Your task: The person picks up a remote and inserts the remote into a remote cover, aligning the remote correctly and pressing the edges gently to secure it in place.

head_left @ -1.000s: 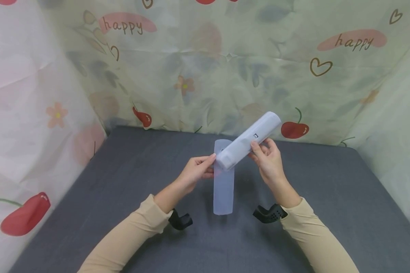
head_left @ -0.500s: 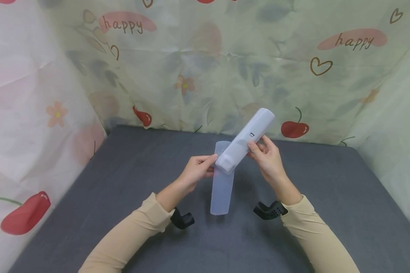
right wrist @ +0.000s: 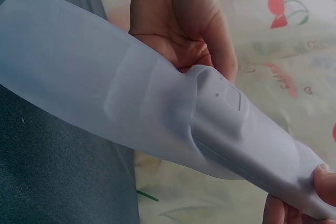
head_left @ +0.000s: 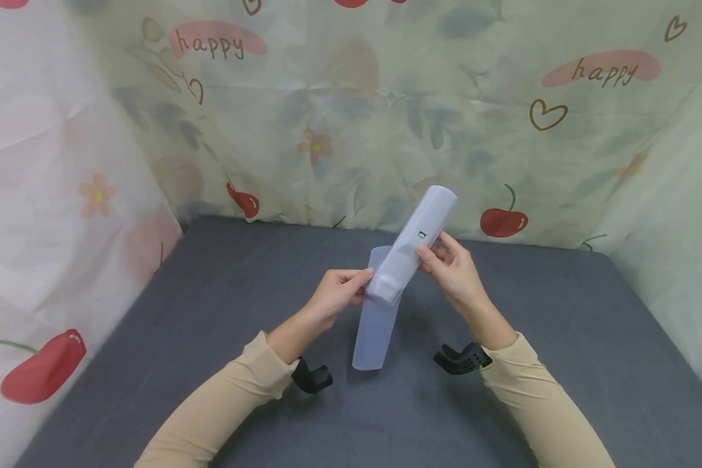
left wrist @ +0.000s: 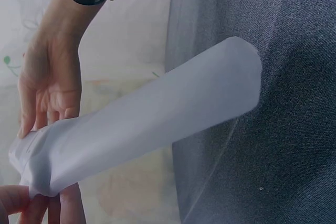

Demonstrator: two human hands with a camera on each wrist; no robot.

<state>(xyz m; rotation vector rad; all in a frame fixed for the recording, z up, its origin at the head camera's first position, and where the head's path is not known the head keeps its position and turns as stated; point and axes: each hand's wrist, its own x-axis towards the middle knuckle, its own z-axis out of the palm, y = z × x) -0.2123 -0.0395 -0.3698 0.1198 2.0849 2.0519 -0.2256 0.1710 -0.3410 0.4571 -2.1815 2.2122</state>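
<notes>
Here, a person's left hand pinches a long, frosted translucent plastic sheath between thumb and fingers, while the right hand grips a smooth white plastic stick-shaped device, thumb on the near face. The device slants up to the right, its lower end overlapping the sheath's upper part above the table. Nearest the pair, black perforated wrist mounts jut inward from beige fabric cuffs. Beyond, the dark grey cloth-covered table stretches to either side, its far edge meeting a cherry-printed pale curtain behind the device's raised end.
</notes>
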